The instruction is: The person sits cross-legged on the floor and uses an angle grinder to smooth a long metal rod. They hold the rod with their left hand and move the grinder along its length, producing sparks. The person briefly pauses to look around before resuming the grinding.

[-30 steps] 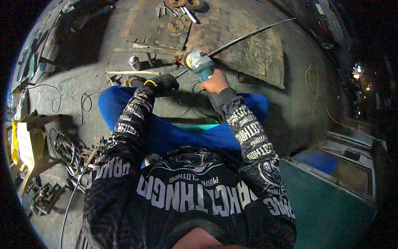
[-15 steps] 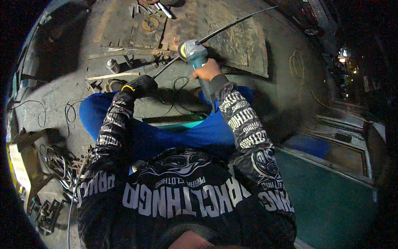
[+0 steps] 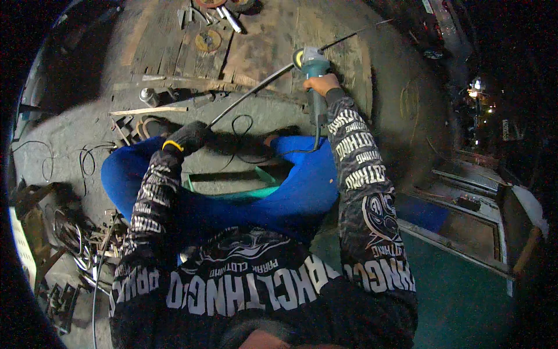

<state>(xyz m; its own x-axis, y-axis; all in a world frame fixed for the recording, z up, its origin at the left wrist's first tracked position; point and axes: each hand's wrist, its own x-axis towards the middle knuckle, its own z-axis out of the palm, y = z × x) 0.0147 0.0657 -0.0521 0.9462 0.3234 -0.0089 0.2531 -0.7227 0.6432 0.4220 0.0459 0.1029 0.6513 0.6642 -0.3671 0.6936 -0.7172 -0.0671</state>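
Observation:
My left hand [image 3: 192,136], in a dark glove with a yellow cuff edge, is closed round the near end of a long thin metal rod [image 3: 250,93]. The rod slants away to the far right, over the wooden boards. In my bare right hand [image 3: 323,83] is a teal angle grinder [image 3: 317,106], gripped by its body. The grinder's head, with a yellow-faced disc [image 3: 299,58], lies against or just over the rod; exact contact I cannot tell. A dark cord runs from the grinder's lower end across my blue trouser leg.
Wooden boards [image 3: 273,46] lie ahead on the floor, bearing a loose round disc [image 3: 208,41] and several hand tools. A spray can [image 3: 149,97] stands beyond my left hand. Black cable [image 3: 235,136] loops between my legs. Scrap metal lies at the left; a framed panel [image 3: 465,218] at the right.
My right hand and the grinder have moved right along the rod and slightly farther away. More of the rod shows between my hands. My left hand has shifted slightly nearer and left.

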